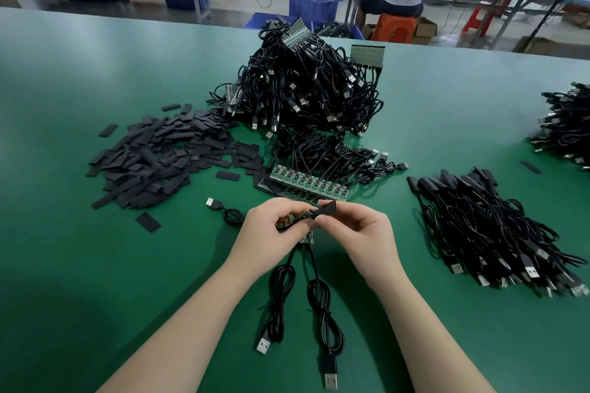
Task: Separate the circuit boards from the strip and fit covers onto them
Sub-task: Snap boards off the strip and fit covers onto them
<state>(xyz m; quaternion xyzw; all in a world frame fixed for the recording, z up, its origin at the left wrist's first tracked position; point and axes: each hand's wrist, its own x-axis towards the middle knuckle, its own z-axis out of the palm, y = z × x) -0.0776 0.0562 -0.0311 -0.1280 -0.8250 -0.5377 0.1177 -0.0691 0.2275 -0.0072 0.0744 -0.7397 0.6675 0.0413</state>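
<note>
My left hand [274, 226] grips a small green circuit board [307, 215] with its black cable, just above the green table. My right hand [354, 230] pinches a flat black cover [329, 208] at the board's free end; the two touch. A short piece of board strip [307, 237] lies under my hands, mostly hidden, with two coiled USB cables [322, 306] trailing toward me. A full strip of boards [308, 183] lies just beyond my hands. Loose black covers [159, 159] are heaped at the left.
A tall tangle of cabled board strips [303, 89] stands at the table's centre back. Covered boards with cables [488, 226] are piled at the right, another cable pile [565, 124] at the far right edge. One loose USB cable [223, 209] lies left of my hands. A person sits beyond the table.
</note>
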